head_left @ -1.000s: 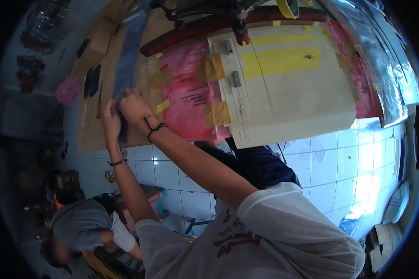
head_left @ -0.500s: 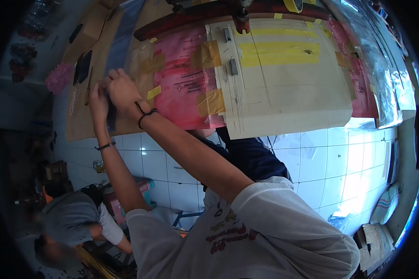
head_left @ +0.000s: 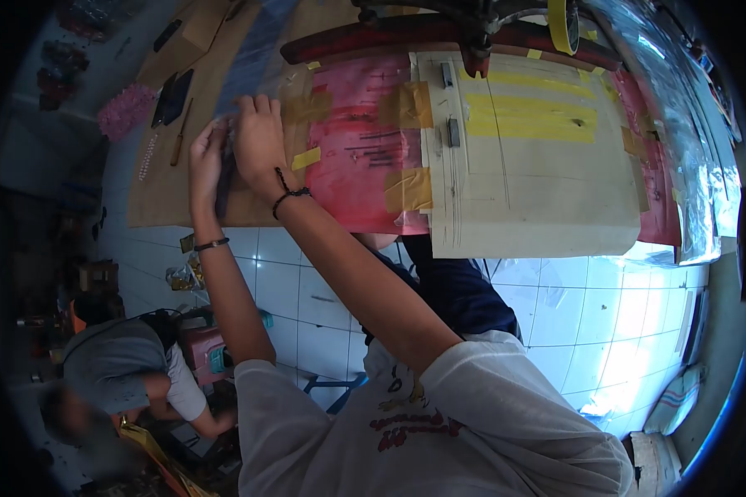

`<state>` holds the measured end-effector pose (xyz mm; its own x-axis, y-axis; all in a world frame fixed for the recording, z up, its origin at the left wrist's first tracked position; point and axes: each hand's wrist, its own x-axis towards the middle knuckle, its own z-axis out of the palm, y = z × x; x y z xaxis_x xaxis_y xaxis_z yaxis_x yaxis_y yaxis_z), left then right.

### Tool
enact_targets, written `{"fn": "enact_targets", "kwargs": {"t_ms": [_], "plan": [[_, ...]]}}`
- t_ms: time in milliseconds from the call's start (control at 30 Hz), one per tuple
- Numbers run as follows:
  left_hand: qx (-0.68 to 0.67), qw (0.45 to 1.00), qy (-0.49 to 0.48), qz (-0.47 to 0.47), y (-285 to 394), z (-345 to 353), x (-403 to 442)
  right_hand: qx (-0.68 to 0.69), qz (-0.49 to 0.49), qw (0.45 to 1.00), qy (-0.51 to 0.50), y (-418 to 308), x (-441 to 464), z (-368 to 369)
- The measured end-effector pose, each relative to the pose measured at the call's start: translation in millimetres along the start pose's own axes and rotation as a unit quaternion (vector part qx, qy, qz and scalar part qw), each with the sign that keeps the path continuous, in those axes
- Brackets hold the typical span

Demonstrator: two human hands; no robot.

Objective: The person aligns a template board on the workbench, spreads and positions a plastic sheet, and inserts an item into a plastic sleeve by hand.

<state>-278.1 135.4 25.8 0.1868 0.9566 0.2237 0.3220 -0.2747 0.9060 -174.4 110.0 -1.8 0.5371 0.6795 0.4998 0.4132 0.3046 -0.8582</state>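
A bluish, see-through plastic strip [head_left: 253, 70] runs lengthwise over the brown board [head_left: 162, 195] at the left of the table. My left hand [head_left: 206, 161] is at the strip's left edge, thumb and fingers pinched together on it. Close beside it, my right hand [head_left: 259, 141] has its fingers curled over the strip, knuckles up, tips partly hidden. The two hands nearly touch. To the right of my right hand lies a red sheet [head_left: 360, 157] with brown and yellow tape pieces, next to a cream board [head_left: 547, 182] with yellow tape bands.
A dark red, heavy bar [head_left: 365, 48] crosses the back, with a yellow tape roll [head_left: 563, 25] beside it. Dark phone-like slabs [head_left: 174, 95], a thin wooden-handled tool [head_left: 180, 137] and a pink fluffy bundle [head_left: 127, 112] lie left. Another person [head_left: 124, 364] crouches lower left.
The view has shifted, so the table and its things appear further right. My hands remain together at the strip, with the right hand's fingers now pointing more away from me.
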Motion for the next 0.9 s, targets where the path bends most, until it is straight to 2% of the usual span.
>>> {"fn": "enact_targets", "kwargs": {"t_ms": [67, 133, 233, 267, 367, 400, 600, 800, 900], "plan": [[-0.001, 0.999, -0.015, -0.028, -12.6, -5.1, 7.8, 0.000, -0.016, 1.000, 0.015, 1.5, -1.4, 4.7], [0.008, 0.999, -0.010, -0.032, -18.4, -6.7, 12.5, -0.059, -0.038, 0.998, -0.005, 0.6, -5.2, 1.4], [0.053, 0.998, 0.003, 0.027, -17.0, 0.3, 10.0, -0.117, -0.061, 0.991, -0.023, 0.1, -4.7, 3.1], [0.038, 0.999, 0.003, 0.017, -14.2, 2.2, 7.7, -0.134, -0.066, 0.988, -0.028, 1.0, -5.1, 4.2], [-0.011, 1.000, -0.005, -0.016, 2.2, 5.7, -4.9, -0.133, -0.059, 0.989, -0.037, 1.8, -5.0, 4.6], [-0.032, 0.999, 0.004, 0.005, 1.5, 9.0, -5.4, -0.131, -0.057, 0.989, -0.034, 1.1, -5.0, 4.9], [-0.012, 0.999, 0.023, -0.019, -10.8, 3.5, 1.1, -0.129, -0.066, 0.988, -0.054, 2.1, -7.2, 1.7], [-0.046, 0.999, 0.021, -0.005, -12.6, 6.5, 2.1, -0.144, -0.076, 0.984, -0.078, 1.7, -8.6, -1.9], [-0.060, 0.998, -0.005, -0.025, -13.5, 1.3, 0.4, -0.144, -0.069, 0.985, -0.062, 1.1, -8.2, 1.6]]}}
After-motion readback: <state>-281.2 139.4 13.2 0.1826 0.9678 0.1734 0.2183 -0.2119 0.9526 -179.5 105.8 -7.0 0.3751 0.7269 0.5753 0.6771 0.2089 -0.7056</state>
